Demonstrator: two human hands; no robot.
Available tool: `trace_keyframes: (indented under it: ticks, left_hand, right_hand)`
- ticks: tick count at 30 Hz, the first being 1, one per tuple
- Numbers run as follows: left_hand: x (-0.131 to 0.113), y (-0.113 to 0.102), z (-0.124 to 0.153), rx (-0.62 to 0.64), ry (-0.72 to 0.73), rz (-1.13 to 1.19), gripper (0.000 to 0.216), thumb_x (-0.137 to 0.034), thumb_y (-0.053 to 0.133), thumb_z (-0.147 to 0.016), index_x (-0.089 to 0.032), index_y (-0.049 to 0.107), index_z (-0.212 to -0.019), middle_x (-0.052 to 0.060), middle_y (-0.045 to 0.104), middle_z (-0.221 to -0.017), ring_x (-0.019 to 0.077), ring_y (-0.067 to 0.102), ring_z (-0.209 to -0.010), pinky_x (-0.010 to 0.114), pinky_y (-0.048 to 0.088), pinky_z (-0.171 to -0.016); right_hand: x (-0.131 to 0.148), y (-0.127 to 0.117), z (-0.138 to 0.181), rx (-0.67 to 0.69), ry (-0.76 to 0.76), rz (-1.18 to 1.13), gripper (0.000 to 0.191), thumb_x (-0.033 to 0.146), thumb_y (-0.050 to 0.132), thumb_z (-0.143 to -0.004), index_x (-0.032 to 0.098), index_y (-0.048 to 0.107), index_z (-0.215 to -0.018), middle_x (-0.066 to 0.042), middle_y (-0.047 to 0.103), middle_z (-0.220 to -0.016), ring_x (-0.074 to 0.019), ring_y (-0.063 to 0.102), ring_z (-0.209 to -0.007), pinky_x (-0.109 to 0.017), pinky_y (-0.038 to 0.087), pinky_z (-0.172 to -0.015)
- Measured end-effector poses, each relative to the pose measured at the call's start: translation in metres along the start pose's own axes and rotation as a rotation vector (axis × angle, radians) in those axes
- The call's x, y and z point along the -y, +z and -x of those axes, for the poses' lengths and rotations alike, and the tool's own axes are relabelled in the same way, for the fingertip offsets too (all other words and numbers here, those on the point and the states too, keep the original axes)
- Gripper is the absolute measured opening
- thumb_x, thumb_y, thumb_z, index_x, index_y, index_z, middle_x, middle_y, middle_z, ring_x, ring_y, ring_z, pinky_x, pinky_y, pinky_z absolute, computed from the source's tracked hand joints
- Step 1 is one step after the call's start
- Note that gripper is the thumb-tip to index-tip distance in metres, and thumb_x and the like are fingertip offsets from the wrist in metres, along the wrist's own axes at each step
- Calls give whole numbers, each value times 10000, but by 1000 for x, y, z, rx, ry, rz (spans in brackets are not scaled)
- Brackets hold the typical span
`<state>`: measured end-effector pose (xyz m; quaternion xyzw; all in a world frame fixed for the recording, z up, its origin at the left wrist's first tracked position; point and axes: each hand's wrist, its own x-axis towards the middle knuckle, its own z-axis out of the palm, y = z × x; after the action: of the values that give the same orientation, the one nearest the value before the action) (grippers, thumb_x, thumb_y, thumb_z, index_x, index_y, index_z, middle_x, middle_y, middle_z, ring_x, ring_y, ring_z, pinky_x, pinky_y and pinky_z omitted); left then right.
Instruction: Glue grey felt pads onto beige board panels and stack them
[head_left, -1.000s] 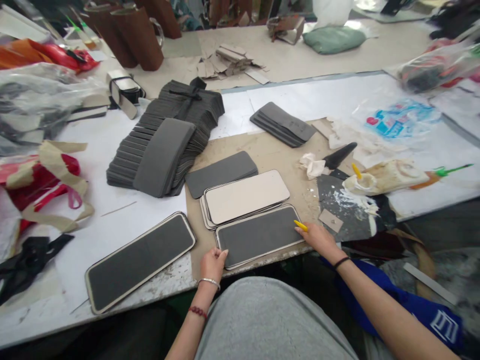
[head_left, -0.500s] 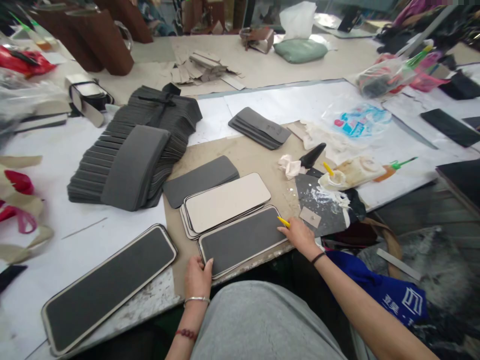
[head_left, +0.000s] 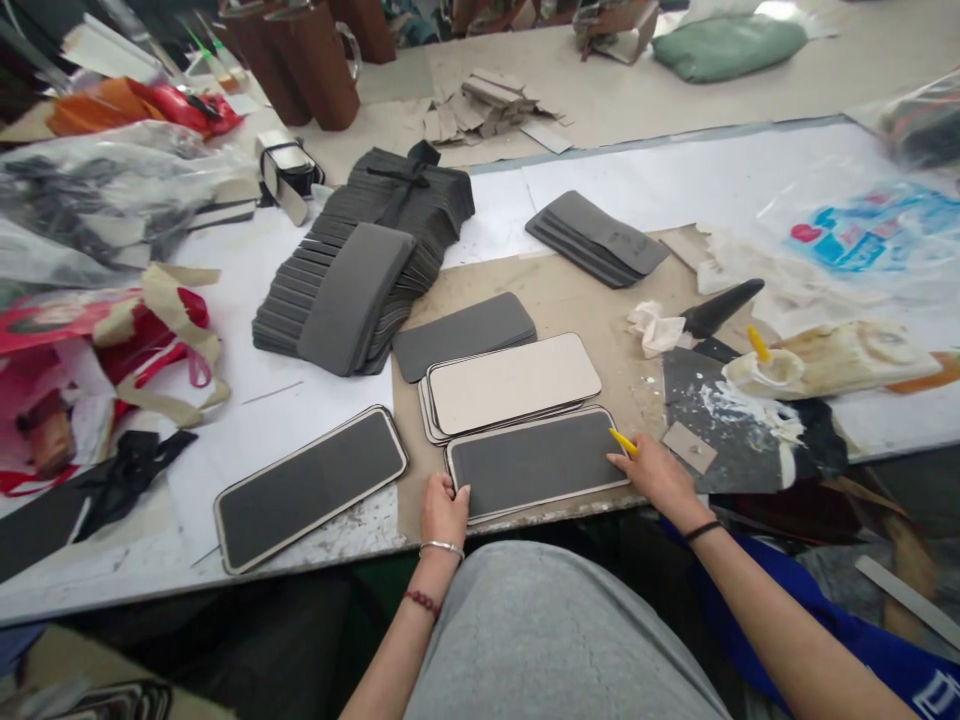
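Note:
My left hand (head_left: 445, 510) pinches the left end of a dark grey rounded panel with a pale border (head_left: 536, 465), which lies at the table's front edge. At the panel's right end is my right hand (head_left: 658, 482), closed around a yellow pointed stick (head_left: 624, 441), with the fingertips at the panel's edge. Directly behind lies a small stack of pale rounded boards (head_left: 517, 383), partly over some plain dark grey pieces (head_left: 465, 333). Another bordered grey panel (head_left: 311, 490) rests to the left, apart from both hands.
A large tied bundle of dark grey pieces (head_left: 360, 265) stands behind on the left. Further right lie a smaller grey stack (head_left: 596, 240), a glue-smeared grey board (head_left: 694, 410) and a stained bottle (head_left: 847, 357). Ribbons and bags (head_left: 135, 340) crowd the left side.
My view has turned left, so the table's things appear further right. Both hands stay at the ends of the same panel, the yellow stick still in the right one.

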<state>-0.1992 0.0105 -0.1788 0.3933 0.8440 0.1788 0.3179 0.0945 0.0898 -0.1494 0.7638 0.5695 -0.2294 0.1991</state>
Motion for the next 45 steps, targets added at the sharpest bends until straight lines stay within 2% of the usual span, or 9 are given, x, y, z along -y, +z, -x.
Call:
trace_keyframes:
  ticks: [5, 7, 11, 20, 24, 32, 38, 42, 45]
  left_hand:
    - [-4, -8, 2, 57, 80, 8, 208, -215, 540, -652, -214, 345, -579, -46, 398, -588, 126, 408, -592, 269, 329, -610]
    - [-2, -11, 1, 119, 82, 104, 195, -253, 541, -638, -215, 359, -580, -53, 389, -556, 118, 376, -553, 269, 311, -586]
    - [5, -13, -7, 277, 58, 377, 231, -366, 562, -587, -210, 395, -612, -54, 418, -552, 110, 395, -549, 259, 330, -565]
    - [4, -18, -14, 453, -56, 582, 391, -465, 638, -527, -203, 358, -604, -64, 435, -517, 86, 437, -503, 237, 382, -517]
    - [6, -19, -12, 463, -91, 625, 419, -470, 665, -513, -198, 360, -609, -65, 449, -521, 84, 455, -503, 226, 387, -502]
    - [8, -13, -13, 497, -63, 688, 339, -392, 649, -550, -186, 398, -644, -65, 483, -558, 75, 465, -519, 213, 391, -513]
    - [9, -8, -14, 462, 39, 722, 333, -365, 615, -565, -161, 492, -798, 31, 618, -772, 165, 578, -752, 326, 459, -743]
    - [14, -1, -13, 385, 185, 593, 329, -352, 540, -638, -145, 507, -891, 79, 631, -877, 194, 585, -829, 357, 450, -790]
    - [16, 1, -10, 344, 246, 404, 305, -328, 485, -698, -143, 510, -939, 61, 630, -809, 186, 586, -750, 342, 453, -731]
  right_hand:
    - [-1, -3, -3, 44, -30, 30, 400, 490, 437, -802, 164, 555, -1001, -113, 633, -889, -250, 613, -834, -287, 398, -587]
    - [-3, -4, -5, 48, -51, 37, 404, 488, 434, -803, 156, 559, -994, -113, 633, -882, -248, 612, -826, -282, 388, -580]
    - [-9, -2, -9, 45, -131, 19, 384, 450, 436, -815, 135, 560, -998, -95, 634, -842, -216, 607, -786, -254, 368, -578]
    - [-11, -7, -11, 60, -263, -110, 352, 345, 460, -831, 101, 526, -1077, -94, 638, -834, -187, 590, -753, -230, 365, -608]
    - [-11, -15, -7, 82, -299, -166, 345, 307, 475, -823, 108, 518, -1102, -101, 637, -924, -193, 589, -844, -226, 392, -683]
    - [-1, -38, 8, 92, -342, -279, 334, 260, 480, -801, 143, 535, -1108, -68, 645, -992, -190, 578, -873, -223, 431, -733]
    - [7, -69, 30, 88, -464, -396, 279, 244, 467, -790, 149, 550, -1038, -41, 651, -948, -176, 584, -828, -237, 444, -761]
    - [21, -97, 54, 17, -603, -371, 274, 274, 476, -785, 169, 548, -1028, -43, 645, -965, -188, 582, -845, -278, 441, -798]
    - [35, -115, 70, -44, -668, -295, 269, 271, 475, -786, 168, 540, -1025, -48, 644, -950, -184, 588, -829, -275, 445, -771]
